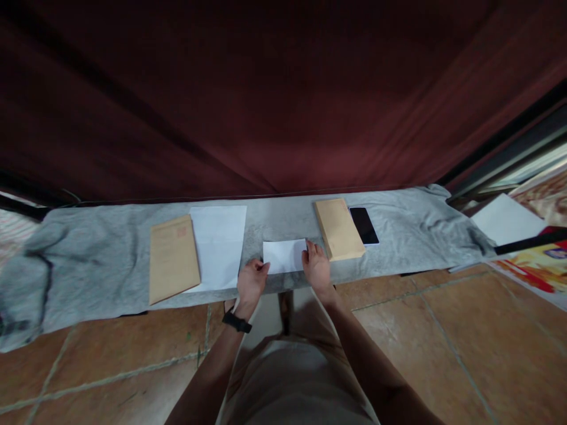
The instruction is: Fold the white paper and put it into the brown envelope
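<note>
A small white sheet of paper [284, 256], perhaps folded, lies across the grey cloth in front of me. My left hand [252, 280] pinches its left edge between thumb and fingers. At the opposite edge, my right hand [317, 263] grips the paper with thumb and curled fingers. Left of my left hand rest larger white sheets [220, 245], partly covered by brown envelopes [174, 260] with a reddish mark in one corner. Just right of my right hand sits a thick stack of brown envelopes [340, 229].
A dark-screened phone [364, 225] lies beside the right stack. Grey cloth [101, 260] covers the narrow surface. A dark red fabric [283, 106] rises behind it. To the far right are a white sheet [509, 218] and a colourful printed package [538, 265]. Tiled floor [411, 336] shows below.
</note>
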A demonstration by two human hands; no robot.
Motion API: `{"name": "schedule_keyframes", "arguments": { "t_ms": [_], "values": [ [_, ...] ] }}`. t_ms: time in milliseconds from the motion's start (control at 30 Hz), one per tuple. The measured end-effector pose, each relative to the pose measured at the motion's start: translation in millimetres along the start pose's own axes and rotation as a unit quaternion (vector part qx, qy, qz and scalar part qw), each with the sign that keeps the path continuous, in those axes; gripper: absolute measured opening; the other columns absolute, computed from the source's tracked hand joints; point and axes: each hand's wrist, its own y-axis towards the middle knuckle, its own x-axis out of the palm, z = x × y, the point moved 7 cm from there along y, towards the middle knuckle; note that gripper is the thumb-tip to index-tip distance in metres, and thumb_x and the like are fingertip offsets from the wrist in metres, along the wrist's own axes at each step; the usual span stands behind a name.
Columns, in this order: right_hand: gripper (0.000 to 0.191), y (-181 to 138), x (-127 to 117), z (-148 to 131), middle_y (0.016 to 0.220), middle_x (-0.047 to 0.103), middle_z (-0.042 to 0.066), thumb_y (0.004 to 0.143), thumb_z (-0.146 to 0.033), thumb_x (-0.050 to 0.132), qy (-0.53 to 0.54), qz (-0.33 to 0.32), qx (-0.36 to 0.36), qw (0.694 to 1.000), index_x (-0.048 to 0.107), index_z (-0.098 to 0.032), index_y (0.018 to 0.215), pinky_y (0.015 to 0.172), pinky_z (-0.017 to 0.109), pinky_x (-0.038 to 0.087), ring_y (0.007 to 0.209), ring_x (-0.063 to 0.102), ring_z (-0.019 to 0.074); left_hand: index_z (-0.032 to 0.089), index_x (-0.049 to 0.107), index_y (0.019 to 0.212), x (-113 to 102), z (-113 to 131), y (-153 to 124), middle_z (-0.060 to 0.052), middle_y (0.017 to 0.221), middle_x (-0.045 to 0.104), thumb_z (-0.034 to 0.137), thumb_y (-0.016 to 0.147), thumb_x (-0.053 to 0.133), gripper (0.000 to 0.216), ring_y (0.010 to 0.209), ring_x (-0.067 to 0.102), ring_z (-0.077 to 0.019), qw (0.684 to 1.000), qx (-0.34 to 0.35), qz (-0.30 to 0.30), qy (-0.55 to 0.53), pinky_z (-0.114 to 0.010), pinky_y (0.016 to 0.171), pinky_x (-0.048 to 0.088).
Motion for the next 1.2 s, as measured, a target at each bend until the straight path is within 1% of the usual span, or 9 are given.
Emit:
{"name": "schedule_keyframes", "arguments": {
  "t_ms": [233, 333, 433, 500, 567, 667, 733, 900, 1200],
  "values": [
    [0.042, -15.1, 5.6, -20.9, 0.148, 0.054, 0.014, 0.103, -0.022, 0.043, 0.025, -0.001, -0.133, 0.991, 0.053, -0.014, 0.142, 0.113, 0.044, 0.040, 0.136, 0.048, 0.0259, 0.023, 0.064, 0.078, -1.2, 3.9, 2.7, 0.002, 0.064, 0.068, 0.040, 0.091, 0.061, 0.021, 0.065, 0.067, -0.0164, 0.999, 0.010, -0.010, 0.041, -0.024, 0.057, 0.042],
    [0.045, -20.3, 13.7, -23.1, 0.154, 0.048, 0.014, 0.104, -0.027, 0.043, 0.005, -0.014, -0.144, 0.989, 0.050, -0.015, 0.147, 0.118, 0.047, 0.034, 0.143, 0.042, 0.0272, 0.023, 0.065, 0.082, -5.2, 8.1, -2.4, 0.000, 0.070, 0.070, 0.040, 0.092, 0.061, 0.020, 0.071, 0.069, -0.0178, 0.998, 0.012, -0.005, 0.057, -0.025, 0.060, 0.044],
    [0.049, -23.3, 18.1, -23.1, 0.158, 0.043, 0.016, 0.104, -0.029, 0.043, -0.018, -0.014, -0.144, 0.989, 0.047, -0.013, 0.151, 0.120, 0.049, 0.032, 0.146, 0.039, 0.0293, 0.023, 0.067, 0.098, -13.2, 14.7, -13.6, -0.004, 0.081, 0.073, 0.039, 0.094, 0.060, 0.019, 0.079, 0.071, -0.0218, 0.991, 0.031, 0.037, 0.122, -0.029, 0.066, 0.048],
    [0.050, -24.5, 19.0, -23.8, 0.160, 0.040, 0.018, 0.104, -0.029, 0.043, -0.028, -0.013, -0.146, 0.989, 0.044, -0.013, 0.152, 0.120, 0.050, 0.031, 0.147, 0.038, 0.0305, 0.021, 0.065, 0.112, -15.9, 25.0, -22.7, -0.007, 0.090, 0.075, 0.036, 0.098, 0.052, 0.025, 0.085, 0.072, -0.0241, 0.978, 0.084, 0.082, 0.174, -0.032, 0.074, 0.052],
    [0.052, -25.2, 19.0, -24.5, 0.161, 0.037, 0.019, 0.104, -0.029, 0.044, -0.034, -0.012, -0.146, 0.989, 0.043, -0.013, 0.154, 0.119, 0.052, 0.032, 0.147, 0.037, 0.0316, 0.019, 0.062, 0.122, -9.8, 41.4, -31.6, -0.011, 0.103, 0.075, 0.032, 0.102, 0.042, 0.031, 0.098, 0.071, -0.0248, 0.959, 0.183, 0.108, 0.189, -0.036, 0.086, 0.054],
    [0.054, -26.4, 19.3, -24.7, 0.163, 0.032, 0.020, 0.103, -0.028, 0.045, -0.041, -0.014, -0.142, 0.989, 0.041, -0.014, 0.155, 0.119, 0.053, 0.032, 0.149, 0.034, 0.0327, 0.016, 0.059, 0.133, 12.7, 66.1, -41.8, -0.014, 0.133, 0.066, 0.031, 0.103, 0.037, 0.039, 0.127, 0.060, -0.0256, 0.918, 0.344, 0.097, 0.174, -0.040, 0.109, 0.046],
    [0.054, -27.3, 20.1, -24.3, 0.164, 0.029, 0.020, 0.102, -0.024, 0.045, -0.048, -0.014, -0.140, 0.989, 0.040, -0.015, 0.156, 0.119, 0.054, 0.031, 0.150, 0.032, 0.0330, 0.014, 0.053, 0.141, 29.8, 75.3, -41.9, -0.014, 0.148, 0.056, 0.034, 0.103, 0.038, 0.045, 0.141, 0.048, -0.0261, 0.896, 0.399, 0.073, 0.180, -0.043, 0.118, 0.038],
    [0.057, -28.9, 21.8, -23.0, 0.165, 0.026, 0.021, 0.100, -0.020, 0.047, -0.056, -0.012, -0.137, 0.989, 0.038, -0.016, 0.156, 0.120, 0.054, 0.028, 0.151, 0.029, 0.0329, 0.010, 0.045, 0.149, 53.9, 74.3, -28.8, -0.015, 0.159, 0.043, 0.041, 0.104, 0.034, 0.055, 0.152, 0.032, -0.0271, 0.890, 0.396, 0.036, 0.221, -0.048, 0.124, 0.029],
    [0.052, -28.2, 23.8, -21.8, 0.164, 0.029, 0.021, 0.105, -0.031, 0.043, -0.038, 0.014, -0.141, 0.989, 0.041, -0.016, 0.155, 0.119, 0.056, 0.032, 0.151, 0.031, 0.0321, 0.012, 0.037, 0.156, 49.1, 64.0, -17.5, -0.013, 0.163, 0.035, 0.036, 0.104, 0.030, 0.058, 0.155, 0.024, -0.0249, 0.895, 0.369, 0.043, 0.245, -0.049, 0.127, 0.021]
  ]
}}
